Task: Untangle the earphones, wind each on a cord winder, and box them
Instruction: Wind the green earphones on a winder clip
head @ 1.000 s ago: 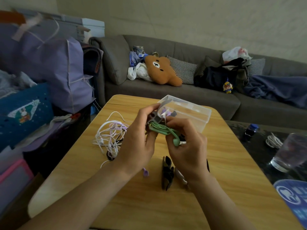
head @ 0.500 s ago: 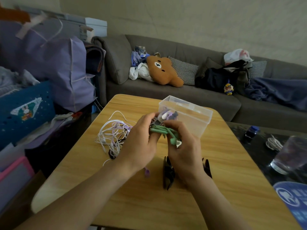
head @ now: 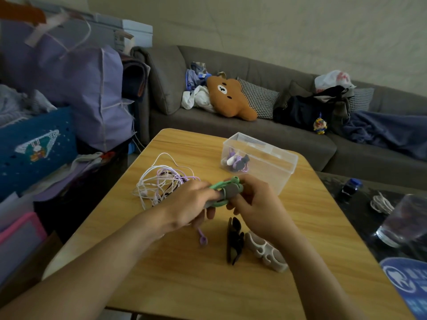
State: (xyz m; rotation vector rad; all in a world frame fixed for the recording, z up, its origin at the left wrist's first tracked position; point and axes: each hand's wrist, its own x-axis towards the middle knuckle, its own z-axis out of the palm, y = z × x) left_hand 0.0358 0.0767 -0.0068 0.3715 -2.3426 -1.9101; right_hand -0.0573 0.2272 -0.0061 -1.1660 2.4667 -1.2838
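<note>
At frame centre, left hand (head: 189,202) and right hand (head: 256,204) both grip 1 grey cord winder (head: 227,192) wrapped with green earphones (head: 218,184). Clear box (head: 277,162) stands behind. No writing legible.

The hands (head: 221,204) hide most of the grey cord winder (head: 228,192).
</note>
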